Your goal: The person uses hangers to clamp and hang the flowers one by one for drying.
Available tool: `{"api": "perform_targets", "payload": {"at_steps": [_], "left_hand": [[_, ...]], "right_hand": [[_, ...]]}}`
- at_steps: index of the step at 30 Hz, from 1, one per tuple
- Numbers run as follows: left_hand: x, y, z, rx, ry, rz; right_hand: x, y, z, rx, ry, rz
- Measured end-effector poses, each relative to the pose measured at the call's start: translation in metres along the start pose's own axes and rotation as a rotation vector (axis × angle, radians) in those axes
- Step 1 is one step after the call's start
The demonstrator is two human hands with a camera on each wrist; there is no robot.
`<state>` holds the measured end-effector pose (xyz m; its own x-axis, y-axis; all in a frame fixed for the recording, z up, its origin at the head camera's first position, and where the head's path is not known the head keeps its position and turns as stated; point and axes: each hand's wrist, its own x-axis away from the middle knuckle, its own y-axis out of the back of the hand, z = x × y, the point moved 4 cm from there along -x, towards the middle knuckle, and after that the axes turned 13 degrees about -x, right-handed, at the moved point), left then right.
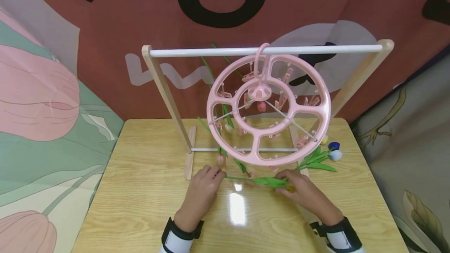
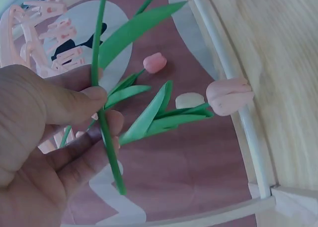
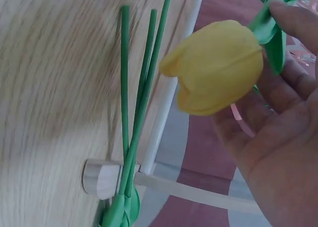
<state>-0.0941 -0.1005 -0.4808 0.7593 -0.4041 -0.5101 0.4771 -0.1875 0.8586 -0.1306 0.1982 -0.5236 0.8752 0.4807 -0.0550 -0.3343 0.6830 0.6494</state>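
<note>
The left hand [image 2: 44, 137] pinched a green stem [image 2: 107, 132] between thumb and fingers; the right hand's [image 3: 278, 132] grip curled around its yellow tulip [image 3: 216, 68], above the counter [image 1: 140, 190].

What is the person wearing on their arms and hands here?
Both hands are bare, with no gloves or rings in view. The left hand has a black band around the wrist with a white panel on it. The right hand has a matching black wrist band with a white panel. No sleeves show past the bands.
</note>
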Motion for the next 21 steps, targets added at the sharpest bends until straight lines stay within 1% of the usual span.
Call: {"api": "perform_targets", "payload": {"at_steps": [2,4,8,11,13,15,17,19,20,21], "left_hand": [[-0.001,0.001,0.002,0.000,-0.007,-0.006],[-0.001,0.002,0.002,-0.001,-0.009,-0.015],[-0.002,0.003,0.002,0.013,-0.002,-0.029],[-0.001,0.002,0.000,0.020,0.022,-0.039],[0.000,0.002,-0.004,0.029,0.033,-0.074],[0.002,0.005,-0.011,0.054,0.025,-0.172],[0.003,0.014,-0.020,0.079,0.002,-0.320],[0.004,0.026,-0.030,0.088,-0.035,-0.495],[0.004,0.031,-0.035,0.085,-0.049,-0.569],[0.004,0.036,-0.038,0.076,-0.056,-0.616]], "right_hand": [[0.000,-0.001,0.000,-0.039,-0.051,0.026],[0.001,-0.001,-0.001,-0.065,-0.064,0.040],[0.004,-0.002,-0.001,-0.094,-0.023,0.023],[0.007,-0.001,-0.001,-0.102,0.021,-0.025],[0.008,0.000,0.000,-0.095,0.061,-0.071],[0.009,0.002,0.000,-0.088,0.092,-0.111],[0.010,0.004,0.002,-0.088,0.129,-0.144],[0.010,0.006,0.003,-0.102,0.156,-0.167],[0.010,0.006,0.004,-0.110,0.168,-0.174],[0.010,0.007,0.005,-0.116,0.179,-0.182]]}}
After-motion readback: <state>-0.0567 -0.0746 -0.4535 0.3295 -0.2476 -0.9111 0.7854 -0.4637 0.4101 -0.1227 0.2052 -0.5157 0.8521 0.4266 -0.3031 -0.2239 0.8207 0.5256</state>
